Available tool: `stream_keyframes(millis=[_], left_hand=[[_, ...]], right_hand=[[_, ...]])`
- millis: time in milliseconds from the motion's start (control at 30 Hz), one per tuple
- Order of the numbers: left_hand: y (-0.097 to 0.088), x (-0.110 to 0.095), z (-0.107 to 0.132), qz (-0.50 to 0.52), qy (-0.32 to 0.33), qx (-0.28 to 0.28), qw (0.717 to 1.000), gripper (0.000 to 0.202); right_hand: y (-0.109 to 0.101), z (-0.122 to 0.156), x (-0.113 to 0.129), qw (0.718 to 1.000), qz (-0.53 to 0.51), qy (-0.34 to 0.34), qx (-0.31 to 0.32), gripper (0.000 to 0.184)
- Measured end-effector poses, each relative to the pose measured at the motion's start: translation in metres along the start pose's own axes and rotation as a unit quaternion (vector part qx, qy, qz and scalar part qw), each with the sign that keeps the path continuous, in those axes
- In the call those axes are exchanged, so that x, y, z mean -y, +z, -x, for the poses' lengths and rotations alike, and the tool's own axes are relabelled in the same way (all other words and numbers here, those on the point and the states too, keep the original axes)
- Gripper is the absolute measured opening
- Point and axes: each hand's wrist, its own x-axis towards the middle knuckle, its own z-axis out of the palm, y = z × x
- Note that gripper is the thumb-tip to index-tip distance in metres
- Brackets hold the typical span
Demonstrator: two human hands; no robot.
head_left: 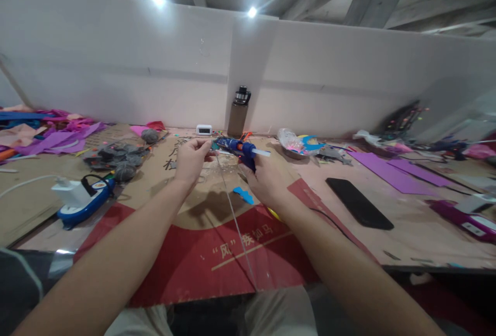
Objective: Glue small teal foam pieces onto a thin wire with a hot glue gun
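Note:
My right hand [263, 176] grips a blue hot glue gun [238, 148] with an orange collar and a clear glue stick poking out of its back. The gun's nozzle points left toward my left hand [191, 159], which pinches a small dark piece right at the nozzle tip; I cannot make out what the piece is. A thin clear strip [234, 217] runs from between my hands down toward me. Both hands hover over a brown and red cardboard sheet [217, 258]. A small blue cut-out [243, 195] lies on the cardboard just below my right hand.
A black phone [358, 202] lies to the right. A blue power strip with a white charger [83, 196] sits at left, near grey felt balls [124, 157]. Purple and pink scraps [54, 137] pile at far left. A bottle [238, 112], a small clock [204, 130], purple sheets [391, 170] stand behind.

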Motion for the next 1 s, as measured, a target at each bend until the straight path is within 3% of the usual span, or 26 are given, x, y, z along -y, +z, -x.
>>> stream_keyframes(millis=[1000], left_hand=[[-0.0020, -0.0010, -0.0013, 0.002, -0.005, 0.004, 1.000, 0.020]], right_hand=[[-0.0030, -0.0012, 0.0008, 1.000, 0.015, 0.003, 0.009, 0.033]])
